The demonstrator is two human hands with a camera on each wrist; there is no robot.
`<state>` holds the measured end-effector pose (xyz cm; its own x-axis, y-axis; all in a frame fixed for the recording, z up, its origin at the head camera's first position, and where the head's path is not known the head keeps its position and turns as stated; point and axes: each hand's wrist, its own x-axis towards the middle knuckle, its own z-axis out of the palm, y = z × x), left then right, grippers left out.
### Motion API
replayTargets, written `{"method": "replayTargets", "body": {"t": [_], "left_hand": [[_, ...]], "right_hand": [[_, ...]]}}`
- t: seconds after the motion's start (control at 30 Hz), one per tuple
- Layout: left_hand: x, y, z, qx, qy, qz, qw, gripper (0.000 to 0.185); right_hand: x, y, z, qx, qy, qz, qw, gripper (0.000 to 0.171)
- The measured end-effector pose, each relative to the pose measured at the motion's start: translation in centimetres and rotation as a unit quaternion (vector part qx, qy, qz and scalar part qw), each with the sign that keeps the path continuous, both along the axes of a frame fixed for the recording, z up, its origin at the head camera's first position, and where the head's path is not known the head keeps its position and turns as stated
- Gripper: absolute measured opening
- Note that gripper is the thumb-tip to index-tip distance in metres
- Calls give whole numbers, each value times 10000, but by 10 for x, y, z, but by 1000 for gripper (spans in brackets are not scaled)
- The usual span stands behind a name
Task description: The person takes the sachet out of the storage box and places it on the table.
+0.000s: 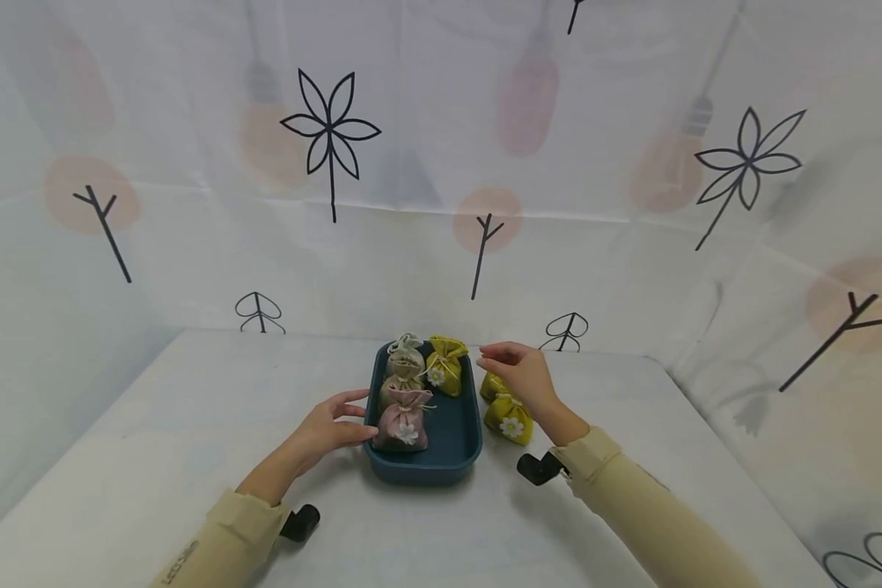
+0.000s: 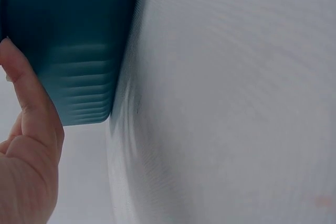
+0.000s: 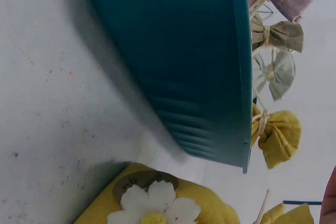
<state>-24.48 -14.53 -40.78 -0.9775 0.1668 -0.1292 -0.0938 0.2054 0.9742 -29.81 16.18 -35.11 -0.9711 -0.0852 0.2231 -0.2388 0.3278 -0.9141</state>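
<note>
A dark teal tray [image 1: 452, 429] holds a pink drawstring pouch [image 1: 400, 420], an olive-beige pouch [image 1: 404, 376], a pale grey-green pouch [image 1: 406, 351] and a yellow pouch [image 1: 448, 367]. My left hand [image 1: 331, 425] rests against the tray's left side, thumb at the rim by the pink pouch, fingers extended. Right of the tray, my right hand [image 1: 522, 376] hovers with loosely bent fingers and nothing visible between them. Below it lies a yellow pouch with a white flower [image 1: 510, 420]; another yellow pouch [image 1: 492, 385] behind is partly hidden by the hand.
The white tabletop [image 1: 412, 531] extends around the tray, with a patterned white curtain [image 1: 412, 269] behind and at the sides. Each forearm carries a black wrist device, the left one [image 1: 301, 523] and the right one [image 1: 540, 467].
</note>
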Motion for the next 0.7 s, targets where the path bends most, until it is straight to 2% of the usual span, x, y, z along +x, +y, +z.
{"method": "replayTargets", "body": {"t": [0.33, 0.7], "left_hand": [[-2, -1, 0, 8, 12, -32, 10000, 73], [-1, 0, -1, -12, -8, 39, 10000, 73]], "right_hand": [[-6, -15, -1, -9, -126, 73, 9999, 31], [-19, -27, -1, 15, -47, -31, 10000, 25]]}}
